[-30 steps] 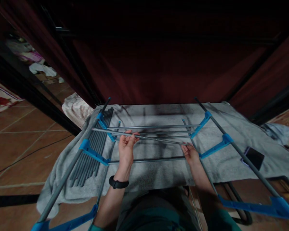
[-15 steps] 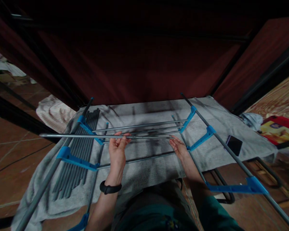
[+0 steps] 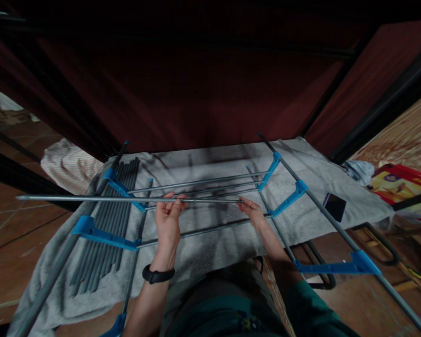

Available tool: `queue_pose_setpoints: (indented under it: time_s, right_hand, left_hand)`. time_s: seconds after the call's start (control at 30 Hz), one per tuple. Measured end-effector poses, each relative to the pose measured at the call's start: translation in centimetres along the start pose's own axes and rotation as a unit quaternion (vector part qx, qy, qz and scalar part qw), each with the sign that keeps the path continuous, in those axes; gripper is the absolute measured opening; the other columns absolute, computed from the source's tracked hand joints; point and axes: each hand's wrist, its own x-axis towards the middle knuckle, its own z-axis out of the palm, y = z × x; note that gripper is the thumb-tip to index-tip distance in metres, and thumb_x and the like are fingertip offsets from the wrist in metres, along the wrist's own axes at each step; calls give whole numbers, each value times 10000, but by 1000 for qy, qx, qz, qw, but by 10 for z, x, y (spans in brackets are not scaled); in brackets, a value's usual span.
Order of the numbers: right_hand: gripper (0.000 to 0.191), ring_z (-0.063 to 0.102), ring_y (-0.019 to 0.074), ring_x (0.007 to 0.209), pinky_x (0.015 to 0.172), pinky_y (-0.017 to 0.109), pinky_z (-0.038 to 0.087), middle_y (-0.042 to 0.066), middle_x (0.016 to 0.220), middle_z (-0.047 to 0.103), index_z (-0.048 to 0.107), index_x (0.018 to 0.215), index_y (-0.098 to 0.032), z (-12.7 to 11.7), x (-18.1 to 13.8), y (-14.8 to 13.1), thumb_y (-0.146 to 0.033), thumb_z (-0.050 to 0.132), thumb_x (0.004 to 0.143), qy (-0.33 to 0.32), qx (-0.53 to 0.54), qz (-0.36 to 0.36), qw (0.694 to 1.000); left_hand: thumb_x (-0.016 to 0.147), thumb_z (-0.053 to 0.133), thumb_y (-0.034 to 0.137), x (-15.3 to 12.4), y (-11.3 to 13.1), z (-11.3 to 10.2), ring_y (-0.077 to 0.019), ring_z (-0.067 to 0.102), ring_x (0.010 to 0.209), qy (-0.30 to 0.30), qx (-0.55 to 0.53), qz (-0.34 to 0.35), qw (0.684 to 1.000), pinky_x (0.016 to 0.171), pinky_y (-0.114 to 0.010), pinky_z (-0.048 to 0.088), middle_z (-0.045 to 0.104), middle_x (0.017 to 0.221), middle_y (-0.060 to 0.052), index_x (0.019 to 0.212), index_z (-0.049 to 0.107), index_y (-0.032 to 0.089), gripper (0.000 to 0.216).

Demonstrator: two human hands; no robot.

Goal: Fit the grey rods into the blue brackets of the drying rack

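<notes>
My left hand (image 3: 169,216), with a black band on its wrist, pinches a grey metal tube (image 3: 91,199) near its middle. The tube lies level across the view and looks thicker to the left of that hand than to the right. Fingers of my right hand (image 3: 253,211) close on its thin right end. Below it stands a frame of grey rails joined by blue plastic brackets (image 3: 105,236), with several crossbars (image 3: 210,228) between the two sides. One blue bracket (image 3: 288,199) sits just right of my right hand.
Several loose grey tubes (image 3: 101,238) lie side by side at left on a grey cloth (image 3: 203,250). A phone (image 3: 335,207) rests at right, near a red and yellow box (image 3: 402,187). A dark red panel (image 3: 196,103) rises behind. A striped cloth (image 3: 70,164) lies at left.
The held tube's left end now reaches farther left. Both hands keep their grip, and the whole view has shifted slightly.
</notes>
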Motion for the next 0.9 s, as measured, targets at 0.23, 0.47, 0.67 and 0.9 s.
queue_pose_setpoints:
  time_s: [0.23, 0.47, 0.67, 0.9]
  right_hand:
    - [455, 721, 202, 773, 832, 389, 608, 19, 850, 799, 787, 949, -229, 1, 3, 11, -435, 926, 568, -7, -76, -11, 997]
    - [424, 728, 237, 875, 914, 420, 597, 36, 954, 807, 807, 950, -259, 4, 6, 20, -511, 876, 616, -49, -180, -69, 980]
    - [476, 737, 245, 848, 926, 467, 589, 56, 964, 810, 792, 1092, -278, 17, -2, 27, -574, 795, 720, -121, -204, -45, 970]
    - [460, 730, 244, 860, 914, 470, 575, 46, 950, 806, 793, 1050, -274, 38, -13, 41, -538, 818, 674, -132, -182, -37, 974]
  left_hand:
    - [770, 847, 319, -3, -3, 1, -200, 750, 935, -2, -6, -11, 1000, 860, -338, 592, 773, 949, -47, 1099, 611, 235, 413]
    - [785, 823, 355, -3, -11, -1, -200, 738, 942, -11, 13, -11, 1000, 847, -334, 577, 767, 951, -51, 1120, 595, 219, 427]
    - [810, 796, 366, -7, -21, 3, -194, 743, 946, -29, 36, -7, 999, 823, -323, 570, 762, 934, -34, 1149, 550, 232, 440]
    - [874, 712, 365, -22, -32, 12, -198, 732, 962, -71, 110, -4, 991, 873, -370, 571, 747, 963, -42, 1201, 521, 222, 404]
